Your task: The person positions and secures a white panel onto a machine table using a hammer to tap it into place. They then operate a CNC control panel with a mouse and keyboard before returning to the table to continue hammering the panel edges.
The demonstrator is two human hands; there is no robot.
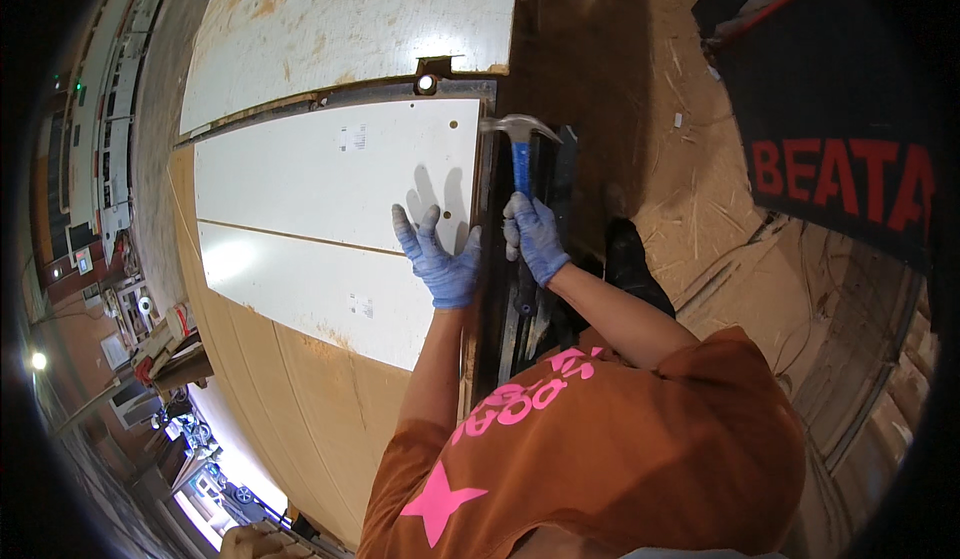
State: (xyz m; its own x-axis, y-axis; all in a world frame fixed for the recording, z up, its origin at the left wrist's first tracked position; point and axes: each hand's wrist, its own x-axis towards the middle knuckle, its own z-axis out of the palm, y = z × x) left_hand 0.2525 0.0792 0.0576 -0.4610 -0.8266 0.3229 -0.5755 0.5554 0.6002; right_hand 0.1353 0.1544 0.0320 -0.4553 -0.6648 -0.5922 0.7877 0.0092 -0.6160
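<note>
In a blue and grey work glove, my right hand [536, 237] grips the handle of a claw hammer [521, 159]. The hammer's metal head points away from me, over the dark edge rail beside the boards. My left hand [440, 262], gloved the same way, hovers with fingers spread above the right end of a white panel [330, 177] and casts a shadow on it. That panel has small dark holes near its right edge and a small label. A second white panel [310, 289] lies along its near side, with a narrow tan gap between them.
A larger, dusty white board [350, 19] lies at the far side, notched by a round bright fitting [427, 83]. Brown board [290, 359] spreads toward me. Debris litters the floor [690, 159] at right, near a black panel [830, 109] with red lettering.
</note>
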